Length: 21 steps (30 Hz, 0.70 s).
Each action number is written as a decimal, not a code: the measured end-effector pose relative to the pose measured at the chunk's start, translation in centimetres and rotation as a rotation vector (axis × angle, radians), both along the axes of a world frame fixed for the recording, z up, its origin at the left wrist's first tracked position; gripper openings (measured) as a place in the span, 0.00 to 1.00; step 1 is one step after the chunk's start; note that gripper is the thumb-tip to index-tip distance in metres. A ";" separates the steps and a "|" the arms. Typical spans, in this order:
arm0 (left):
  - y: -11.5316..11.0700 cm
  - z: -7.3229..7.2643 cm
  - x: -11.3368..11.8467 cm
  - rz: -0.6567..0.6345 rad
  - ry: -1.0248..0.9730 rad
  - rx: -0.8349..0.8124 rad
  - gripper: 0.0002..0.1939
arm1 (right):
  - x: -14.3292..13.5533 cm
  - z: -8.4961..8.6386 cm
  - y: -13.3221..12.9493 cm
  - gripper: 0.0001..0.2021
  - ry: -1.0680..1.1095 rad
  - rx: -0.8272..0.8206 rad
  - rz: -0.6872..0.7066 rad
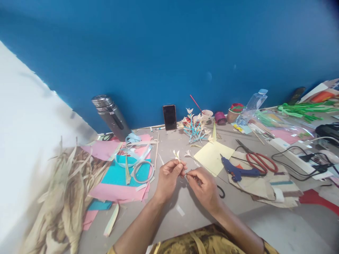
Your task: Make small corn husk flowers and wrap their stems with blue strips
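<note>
Above the table's middle, my left hand is closed, pinching a small cream husk flower whose petals stick up past the fingers. My right hand is closed close beside it, its thumb and fingertips pinching what looks like the thin lower end of the flower's stem; the fingers mostly hide it. Another pale flower lies just beyond the hands. Behind them stands a bunch of similar flowers with blue stems. A yellow paper sheet lies to the right of the hands.
At left are dried corn husks, pink and blue sheets, a ribbon roll and a flask. A phone leans on the wall. To the right lie a blue glue gun, red-handled scissors and a power strip with cables.
</note>
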State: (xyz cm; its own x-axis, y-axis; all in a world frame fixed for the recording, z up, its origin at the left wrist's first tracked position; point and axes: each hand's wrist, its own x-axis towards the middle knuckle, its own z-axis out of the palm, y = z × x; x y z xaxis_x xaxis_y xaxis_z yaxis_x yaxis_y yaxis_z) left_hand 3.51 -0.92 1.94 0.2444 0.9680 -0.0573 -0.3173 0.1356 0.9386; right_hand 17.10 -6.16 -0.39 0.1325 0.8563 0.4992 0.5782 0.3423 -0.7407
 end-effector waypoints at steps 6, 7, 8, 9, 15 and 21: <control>-0.4 0.7 0.2 0.023 0.111 0.062 0.09 | 0.3 -0.2 0.4 0.09 0.016 -0.039 0.018; -0.5 0.7 0.2 0.024 0.110 0.054 0.09 | 0.4 -0.3 0.5 0.08 0.015 -0.042 0.023; -0.6 0.8 0.3 0.024 0.106 0.042 0.10 | 0.5 -0.4 0.6 0.08 0.016 -0.042 0.027; -0.6 0.8 0.3 0.022 0.103 0.032 0.10 | 0.5 -0.4 0.7 0.09 0.019 -0.043 0.030; -0.8 0.4 0.3 0.040 0.120 0.033 0.09 | 0.8 -1.0 0.9 0.09 0.025 -0.032 0.049; -1.1 0.0 0.3 0.053 0.173 0.131 0.08 | 1.0 -1.3 1.0 0.10 -0.044 0.016 0.014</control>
State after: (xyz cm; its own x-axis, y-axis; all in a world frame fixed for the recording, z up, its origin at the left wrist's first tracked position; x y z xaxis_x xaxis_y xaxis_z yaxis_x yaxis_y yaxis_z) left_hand 3.76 -2.03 1.91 0.1910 0.9810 0.0331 -0.1532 -0.0036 0.9882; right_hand 18.07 -5.19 -1.66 0.0984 0.8496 0.5182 0.6053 0.3623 -0.7088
